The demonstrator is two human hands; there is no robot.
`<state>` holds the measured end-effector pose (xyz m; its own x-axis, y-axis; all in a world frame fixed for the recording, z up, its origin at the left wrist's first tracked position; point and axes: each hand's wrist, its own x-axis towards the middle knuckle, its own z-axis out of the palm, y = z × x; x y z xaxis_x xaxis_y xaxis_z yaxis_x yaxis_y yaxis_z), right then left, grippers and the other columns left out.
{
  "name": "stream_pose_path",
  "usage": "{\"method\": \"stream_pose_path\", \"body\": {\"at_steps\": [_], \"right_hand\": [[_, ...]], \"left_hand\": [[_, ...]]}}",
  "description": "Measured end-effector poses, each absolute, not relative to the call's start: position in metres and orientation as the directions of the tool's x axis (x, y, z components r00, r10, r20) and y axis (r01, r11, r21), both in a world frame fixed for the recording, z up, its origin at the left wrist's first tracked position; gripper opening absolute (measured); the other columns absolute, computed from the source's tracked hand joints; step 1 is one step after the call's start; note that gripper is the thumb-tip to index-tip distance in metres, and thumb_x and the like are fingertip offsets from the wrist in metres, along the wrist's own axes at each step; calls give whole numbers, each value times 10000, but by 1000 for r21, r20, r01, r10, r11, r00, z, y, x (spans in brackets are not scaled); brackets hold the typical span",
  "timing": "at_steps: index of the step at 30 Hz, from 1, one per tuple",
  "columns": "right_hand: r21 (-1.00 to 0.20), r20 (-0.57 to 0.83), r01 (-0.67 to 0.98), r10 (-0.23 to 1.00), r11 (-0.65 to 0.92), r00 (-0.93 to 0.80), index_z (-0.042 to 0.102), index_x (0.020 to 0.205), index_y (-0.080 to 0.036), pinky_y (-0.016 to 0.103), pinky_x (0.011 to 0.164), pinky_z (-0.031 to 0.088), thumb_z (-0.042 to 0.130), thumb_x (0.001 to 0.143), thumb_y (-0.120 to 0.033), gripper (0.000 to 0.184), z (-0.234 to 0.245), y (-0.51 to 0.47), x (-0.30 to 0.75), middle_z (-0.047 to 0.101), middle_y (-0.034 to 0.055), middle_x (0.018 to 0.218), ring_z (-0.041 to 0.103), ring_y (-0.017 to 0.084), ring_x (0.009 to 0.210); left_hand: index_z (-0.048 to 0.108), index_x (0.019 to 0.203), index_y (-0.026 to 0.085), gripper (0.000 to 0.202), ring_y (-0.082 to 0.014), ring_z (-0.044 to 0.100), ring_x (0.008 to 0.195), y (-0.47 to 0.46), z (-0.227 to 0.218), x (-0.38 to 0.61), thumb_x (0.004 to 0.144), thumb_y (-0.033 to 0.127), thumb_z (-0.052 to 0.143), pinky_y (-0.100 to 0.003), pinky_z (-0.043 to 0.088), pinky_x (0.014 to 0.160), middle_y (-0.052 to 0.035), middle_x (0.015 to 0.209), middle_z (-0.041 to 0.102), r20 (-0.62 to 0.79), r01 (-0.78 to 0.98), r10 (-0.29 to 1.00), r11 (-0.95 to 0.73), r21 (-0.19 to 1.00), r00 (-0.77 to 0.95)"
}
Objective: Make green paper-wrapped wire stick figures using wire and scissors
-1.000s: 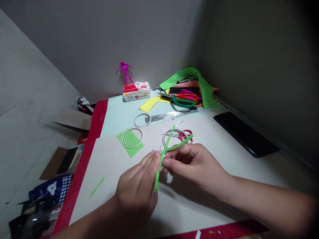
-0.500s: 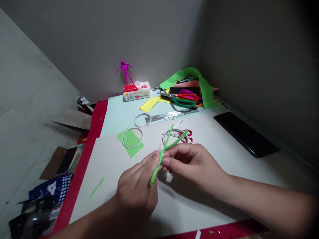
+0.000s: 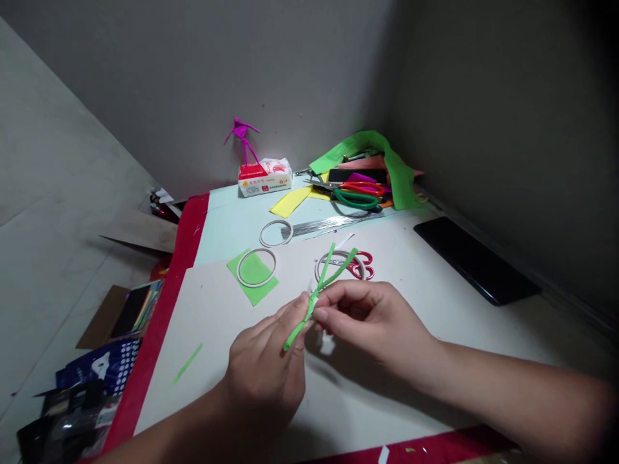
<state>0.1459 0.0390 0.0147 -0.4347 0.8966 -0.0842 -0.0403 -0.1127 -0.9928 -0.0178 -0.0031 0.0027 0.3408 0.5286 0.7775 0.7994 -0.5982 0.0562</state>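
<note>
The crossed green strips (image 3: 315,298) were held just above the cream card, their crossing pinched between both hands. The left hand (image 3: 264,367) was closed, its fingertips (image 3: 304,301) pressed against the crossing, with one strip end poking out below them. The right hand (image 3: 372,316) gripped the same spot between thumb and curled fingers, while two strip ends rose away from it.

Beneath them lay the cream card (image 3: 203,322), edged by red tape (image 3: 159,322), with a loose green sliver (image 3: 187,363) on it. A white ring (image 3: 238,267) sat on a green square (image 3: 264,293). Another ring (image 3: 338,255) overlapped red-handled scissors (image 3: 365,265) behind the strips.

Farther along the worktop (image 3: 232,225) were a third ring (image 3: 262,233) touching a bundle of thin wires (image 3: 333,223), and a black phone (image 3: 476,258) off to the right. At the back stood a tissue pack (image 3: 265,178), a magenta figure (image 3: 240,132), and green-handled scissors (image 3: 356,198) among sheets of coloured paper (image 3: 399,174).
</note>
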Motion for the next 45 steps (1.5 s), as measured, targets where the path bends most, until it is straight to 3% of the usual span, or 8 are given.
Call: {"method": "stream_pose_path", "body": {"at_steps": [9,16,23,35,40,45], "right_hand": [[-993,-92,-33,899,-117,-428,655,758,-154,239,569,459,636,769,-247,96,15,38,146,616,7,666,549,112,616],[-984,-129,-57,895,-169,-426,634,752,-154,237,581,444,638,747,-228,74,14,37,146,601,-2,665,540,109,618],[-994,-95,-10,910,-109,-404,640,745,-152,225,564,423,616,741,-179,37,14,38,147,591,-3,671,522,104,620],[-998,-52,62,926,-31,-373,610,698,-165,208,544,402,565,680,-77,101,13,38,149,550,-30,624,475,87,581],[-997,-79,49,928,-66,-365,642,705,-155,219,534,435,623,694,-157,22,21,38,149,579,-9,615,504,98,577],[-998,-53,45,936,-39,-348,658,712,-166,225,501,452,662,707,-229,64,22,37,149,588,-6,585,527,104,542]], "left_hand": [[674,1028,67,235,-199,748,745,-4,4,-18,858,59,513,-248,604,703,-142,922,771,711,818,604,-570,70,360],[669,1042,60,244,-198,746,798,-4,3,-20,857,60,510,-243,595,743,-149,935,769,714,795,591,-601,79,376],[678,1085,88,285,-195,744,763,-4,3,-17,850,52,521,-256,595,727,-140,973,764,695,803,625,-584,116,354],[713,970,57,229,-175,744,814,-4,8,-17,851,52,518,-211,585,740,-163,947,764,683,790,635,-597,138,361],[710,966,49,212,-185,743,799,-6,7,-17,835,43,543,-231,590,735,-159,938,767,727,795,596,-595,115,341],[670,1057,45,249,-196,744,770,-5,5,-17,840,54,548,-259,597,721,-158,957,764,730,806,584,-587,77,355]]}}
